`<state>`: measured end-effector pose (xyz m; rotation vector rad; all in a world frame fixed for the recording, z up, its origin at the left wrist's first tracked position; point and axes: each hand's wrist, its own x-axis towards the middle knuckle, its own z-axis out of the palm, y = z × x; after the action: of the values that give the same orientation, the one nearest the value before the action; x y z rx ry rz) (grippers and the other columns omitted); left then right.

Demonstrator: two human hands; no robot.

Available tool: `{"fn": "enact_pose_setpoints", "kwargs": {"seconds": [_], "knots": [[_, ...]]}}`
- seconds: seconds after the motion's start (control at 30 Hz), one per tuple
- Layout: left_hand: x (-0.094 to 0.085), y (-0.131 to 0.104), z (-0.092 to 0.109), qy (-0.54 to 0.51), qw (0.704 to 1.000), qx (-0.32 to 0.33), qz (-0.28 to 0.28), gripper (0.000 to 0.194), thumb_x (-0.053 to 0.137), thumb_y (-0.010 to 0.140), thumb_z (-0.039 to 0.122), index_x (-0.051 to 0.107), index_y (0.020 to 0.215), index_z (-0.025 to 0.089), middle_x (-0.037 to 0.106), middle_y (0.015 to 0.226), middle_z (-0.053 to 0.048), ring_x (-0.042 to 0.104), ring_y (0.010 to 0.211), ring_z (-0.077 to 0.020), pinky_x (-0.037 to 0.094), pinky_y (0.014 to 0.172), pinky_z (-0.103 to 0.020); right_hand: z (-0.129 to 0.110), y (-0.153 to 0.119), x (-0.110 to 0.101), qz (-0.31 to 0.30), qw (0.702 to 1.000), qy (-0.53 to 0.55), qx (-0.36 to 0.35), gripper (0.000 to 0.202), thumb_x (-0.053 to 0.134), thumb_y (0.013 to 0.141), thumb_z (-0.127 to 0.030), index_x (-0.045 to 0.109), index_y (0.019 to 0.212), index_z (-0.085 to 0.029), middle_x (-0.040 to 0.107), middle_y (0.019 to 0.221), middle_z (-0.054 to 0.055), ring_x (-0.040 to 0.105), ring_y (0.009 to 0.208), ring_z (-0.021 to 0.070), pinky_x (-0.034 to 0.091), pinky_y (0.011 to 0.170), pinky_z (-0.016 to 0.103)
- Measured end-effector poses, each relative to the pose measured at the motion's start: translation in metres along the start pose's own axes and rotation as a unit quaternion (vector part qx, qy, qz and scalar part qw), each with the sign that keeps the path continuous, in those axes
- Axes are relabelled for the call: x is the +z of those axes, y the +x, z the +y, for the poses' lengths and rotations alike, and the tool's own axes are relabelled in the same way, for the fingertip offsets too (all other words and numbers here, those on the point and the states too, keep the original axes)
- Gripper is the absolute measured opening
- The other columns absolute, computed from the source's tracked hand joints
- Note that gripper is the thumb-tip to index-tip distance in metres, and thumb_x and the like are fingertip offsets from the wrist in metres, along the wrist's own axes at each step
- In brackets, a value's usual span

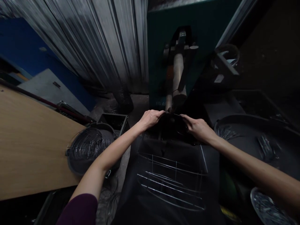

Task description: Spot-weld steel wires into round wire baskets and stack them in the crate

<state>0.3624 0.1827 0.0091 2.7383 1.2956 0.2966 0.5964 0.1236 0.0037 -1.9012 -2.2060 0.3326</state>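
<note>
At the electrodes of a green machine [179,75], my left hand [152,118] pinches a thin wire with its fingers closed. On the other side of the electrodes, my right hand [198,127] is closed on the same wire. The wire seems to be the far edge of a wire rack [172,184], whose several curved metal rods hang below my hands over a dark cloth. Darkness hides the middle of the rack and the exact contact with the electrode tips.
To the left stands a round bucket [81,164] holding several wire hoops, beside a wooden board [35,140]. On the right is a wide black tub [248,120] with bunches of metal pieces. A bowl [254,200] of small metal parts sits lower right. Corrugated metal [105,40] rises behind.
</note>
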Motion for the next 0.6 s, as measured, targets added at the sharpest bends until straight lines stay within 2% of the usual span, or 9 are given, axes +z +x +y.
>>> {"fn": "enact_pose_setpoints", "kwargs": {"seconds": [0.37, 0.6], "knots": [[0.004, 0.001, -0.001, -0.028, 0.999, -0.007, 0.017, 0.032, 0.038, 0.094, 0.034, 0.062, 0.112, 0.023, 0.071, 0.094, -0.007, 0.066, 0.081, -0.0183, 0.043, 0.064, -0.023, 0.002, 0.004, 0.0, -0.002, 1.0, 0.024, 0.009, 0.037, 0.038, 0.094, -0.036, 0.056, 0.125, -0.026, 0.07, 0.09, 0.006, 0.065, 0.073, 0.0209, 0.045, 0.065, 0.028], [0.006, -0.002, -0.006, -0.042, 0.998, -0.02, 0.031, 0.028, 0.04, 0.093, 0.031, 0.063, 0.107, 0.021, 0.071, 0.092, -0.008, 0.067, 0.082, -0.0197, 0.042, 0.064, -0.023, -0.007, 0.01, -0.008, -0.022, 1.0, -0.01, 0.014, 0.03, 0.037, 0.095, -0.038, 0.062, 0.103, -0.022, 0.069, 0.085, 0.007, 0.063, 0.073, 0.0212, 0.04, 0.063, 0.027]]}}
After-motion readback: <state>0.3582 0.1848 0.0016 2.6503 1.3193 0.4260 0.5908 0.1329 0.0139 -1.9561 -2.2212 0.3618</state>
